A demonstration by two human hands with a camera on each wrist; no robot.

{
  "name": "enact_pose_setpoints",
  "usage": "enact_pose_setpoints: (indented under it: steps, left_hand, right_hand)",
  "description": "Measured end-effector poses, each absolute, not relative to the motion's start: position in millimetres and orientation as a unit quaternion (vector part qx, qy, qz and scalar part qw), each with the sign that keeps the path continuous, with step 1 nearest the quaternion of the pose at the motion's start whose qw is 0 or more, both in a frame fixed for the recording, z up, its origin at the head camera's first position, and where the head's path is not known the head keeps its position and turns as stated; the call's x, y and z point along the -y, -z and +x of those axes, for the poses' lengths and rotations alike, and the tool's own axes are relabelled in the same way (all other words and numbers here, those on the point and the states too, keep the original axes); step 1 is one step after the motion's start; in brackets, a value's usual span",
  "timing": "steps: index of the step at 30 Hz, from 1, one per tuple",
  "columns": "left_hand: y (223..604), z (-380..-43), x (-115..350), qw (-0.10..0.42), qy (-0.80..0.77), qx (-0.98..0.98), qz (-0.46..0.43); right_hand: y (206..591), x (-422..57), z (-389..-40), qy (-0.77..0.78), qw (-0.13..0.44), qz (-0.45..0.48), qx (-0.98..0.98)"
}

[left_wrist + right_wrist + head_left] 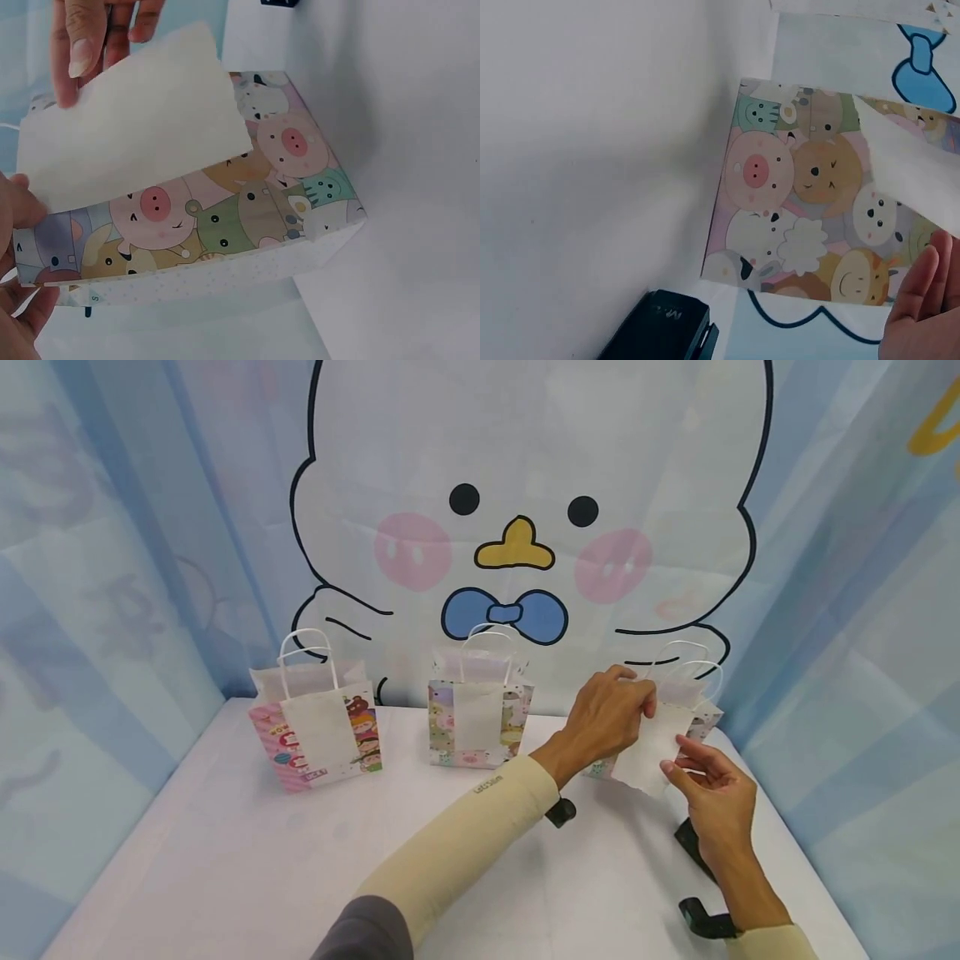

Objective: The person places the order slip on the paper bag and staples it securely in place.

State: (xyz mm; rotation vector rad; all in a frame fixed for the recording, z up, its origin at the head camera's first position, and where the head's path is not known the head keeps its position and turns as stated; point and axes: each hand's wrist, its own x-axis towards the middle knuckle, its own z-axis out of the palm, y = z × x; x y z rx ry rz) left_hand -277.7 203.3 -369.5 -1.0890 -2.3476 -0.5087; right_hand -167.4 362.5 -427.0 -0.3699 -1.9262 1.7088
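Note:
At the right of the table stands a gift bag with animal faces (225, 214), its handles up. A blank white paper sheet (651, 747) covers much of its front, its lower edge lifting away. My left hand (611, 714) pinches the sheet's upper corner at the bag's top, thumb in front and other fingers behind the bag. Against the sheet's other side edge, my right hand (716, 793) has its fingers extended, thumb apart from them. In the right wrist view those fingers (922, 289) lie just under the sheet's edge.
A pink gift bag (322, 735) stands at the left and another animal-print bag (478, 718) in the middle, each with a white sheet on its front. A black object with pale lettering (660, 326) lies near the right bag. A printed curtain (517, 460) hangs behind.

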Motion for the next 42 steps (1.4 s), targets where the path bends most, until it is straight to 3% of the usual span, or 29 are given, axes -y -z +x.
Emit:
enact_pose_setpoints:
  steps: [9, 23, 31, 42]
  left_hand:
    - [370, -278, -203, 0.255, 0.182, 0.86, -0.402]
    - [371, -280, -200, 0.249, 0.193, 0.862, -0.398]
    - [371, -279, -202, 0.247, 0.195, 0.862, -0.397]
    - [369, -275, -203, 0.238, 0.197, 0.864, -0.397]
  right_hand:
    - [438, -388, -147, -0.548, 0.234, -0.148, 0.789]
    - [459, -435, -112, -0.281, 0.105, -0.109, 0.948]
    - [470, -448, -109, -0.245, 0.021, -0.105, 0.964]
    - [473, -445, -112, -0.2, -0.031, -0.103, 0.974]
